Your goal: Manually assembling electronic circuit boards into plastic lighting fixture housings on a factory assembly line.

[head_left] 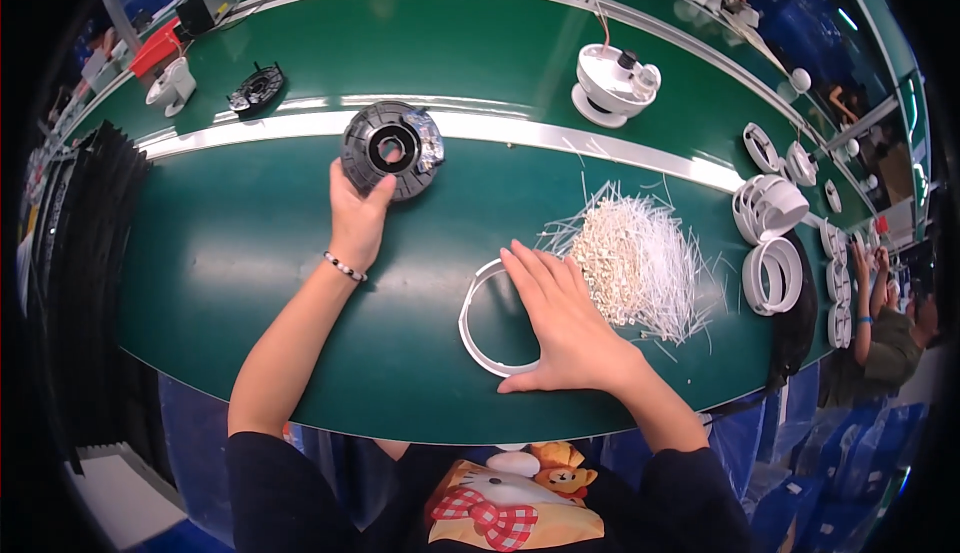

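One black round spool [392, 150] at the metal strip mid-table, silver foil patch on its right face, open hub in the centre. Left hand [357, 215] grips its lower left edge, thumb on the front face. One thin white ring [478, 305] flat on the green table [240, 263]; right hand [560, 318] lies flat over it, fingers spread wide, holding nothing. One loose heap of white ties [635, 258] just right of that hand. Stack of white rings [770, 243] further right, count unclear.
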{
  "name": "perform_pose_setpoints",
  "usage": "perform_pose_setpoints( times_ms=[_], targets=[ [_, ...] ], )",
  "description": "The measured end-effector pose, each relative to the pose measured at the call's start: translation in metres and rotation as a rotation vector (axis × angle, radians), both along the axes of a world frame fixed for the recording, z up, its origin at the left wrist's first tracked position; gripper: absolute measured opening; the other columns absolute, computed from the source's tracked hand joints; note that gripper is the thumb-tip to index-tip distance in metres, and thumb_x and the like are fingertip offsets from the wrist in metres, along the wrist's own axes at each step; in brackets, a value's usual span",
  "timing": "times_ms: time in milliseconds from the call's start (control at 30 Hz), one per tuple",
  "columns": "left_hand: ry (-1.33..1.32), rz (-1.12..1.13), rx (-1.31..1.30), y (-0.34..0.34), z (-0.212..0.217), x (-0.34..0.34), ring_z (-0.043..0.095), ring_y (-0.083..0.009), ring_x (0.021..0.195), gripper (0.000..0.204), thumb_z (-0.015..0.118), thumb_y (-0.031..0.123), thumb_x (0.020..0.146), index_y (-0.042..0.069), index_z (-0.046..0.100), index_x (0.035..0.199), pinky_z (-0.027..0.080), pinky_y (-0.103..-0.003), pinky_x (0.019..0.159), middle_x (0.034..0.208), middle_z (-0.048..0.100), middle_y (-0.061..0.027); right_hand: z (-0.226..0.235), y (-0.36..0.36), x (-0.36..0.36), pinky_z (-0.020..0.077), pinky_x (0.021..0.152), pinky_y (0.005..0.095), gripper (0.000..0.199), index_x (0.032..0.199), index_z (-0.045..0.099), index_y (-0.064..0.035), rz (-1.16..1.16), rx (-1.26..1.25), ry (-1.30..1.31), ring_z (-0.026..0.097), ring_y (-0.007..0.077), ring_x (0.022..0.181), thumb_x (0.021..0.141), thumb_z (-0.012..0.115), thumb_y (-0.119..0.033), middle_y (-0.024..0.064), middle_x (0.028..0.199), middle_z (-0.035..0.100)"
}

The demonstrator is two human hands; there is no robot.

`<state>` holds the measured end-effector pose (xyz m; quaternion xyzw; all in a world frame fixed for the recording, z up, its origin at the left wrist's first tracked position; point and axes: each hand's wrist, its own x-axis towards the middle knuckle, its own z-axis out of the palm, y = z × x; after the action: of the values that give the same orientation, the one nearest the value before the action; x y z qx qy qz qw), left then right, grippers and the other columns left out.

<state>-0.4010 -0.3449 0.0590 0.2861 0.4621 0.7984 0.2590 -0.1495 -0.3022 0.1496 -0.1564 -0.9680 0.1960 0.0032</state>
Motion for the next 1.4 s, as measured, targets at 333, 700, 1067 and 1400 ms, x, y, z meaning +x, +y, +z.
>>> perform_pose_setpoints(
  times_ms=[333, 700, 1067, 1400],
  targets=[
    [0.172, -0.356, -0.003, -0.007, 0.023, 0.108, 0.039, -0.0188, 0.113, 0.062, 0.053, 0.001, 0.08, 0.002, 0.014, 0.128, 0.032, -0.031, 0.096, 0.123, 0.037, -0.0125, -0.018, 0.029, -0.008, 0.0258, 0.099, 0.0353, 0.101, 0.131, 0.008, 0.0026, -0.477, -1.033, 1.074, 0.028, 0.0281, 0.121, 0.06, 0.077, -0.017, 0.0232, 0.132, 0.021],
    [-0.489, -0.88, -0.014, -0.019, 0.027, 0.108, 0.033, -0.0277, 0.121, 0.065, 0.044, 0.04, 0.083, 0.001, 0.023, 0.131, 0.026, -0.041, 0.102, 0.131, 0.032, -0.0163, -0.033, 0.013, 0.009, 0.0199, 0.102, 0.0361, 0.117, 0.133, 0.001, 0.0011, -0.427, -0.533, 0.72, 0.019, 0.0299, 0.127, 0.053, 0.082, -0.026, 0.0261, 0.136, 0.013],
    [-0.722, -0.79, -0.11, -0.01, 0.048, 0.108, 0.045, -0.0271, 0.11, 0.058, 0.028, 0.048, 0.087, 0.004, 0.038, 0.123, 0.038, -0.041, 0.093, 0.121, 0.045, -0.0151, -0.016, 0.004, 0.01, 0.0239, 0.1, 0.042, 0.118, 0.132, 0.011, 0.0035, -0.337, -0.247, 0.641, 0.023, 0.036, 0.123, 0.047, 0.083, -0.037, 0.0266, 0.134, 0.015],
    [-0.757, -0.729, -0.16, -0.017, 0.046, 0.105, 0.048, -0.0261, 0.107, 0.052, 0.031, 0.041, 0.089, 0.0, 0.042, 0.119, 0.039, -0.039, 0.092, 0.117, 0.048, -0.016, -0.017, 0.004, 0.01, 0.0268, 0.094, 0.0465, 0.113, 0.128, 0.023, 0.0051, -0.27, -0.155, 0.604, 0.027, 0.0411, 0.116, 0.044, 0.082, -0.041, 0.03, 0.131, 0.021]
  ],
)
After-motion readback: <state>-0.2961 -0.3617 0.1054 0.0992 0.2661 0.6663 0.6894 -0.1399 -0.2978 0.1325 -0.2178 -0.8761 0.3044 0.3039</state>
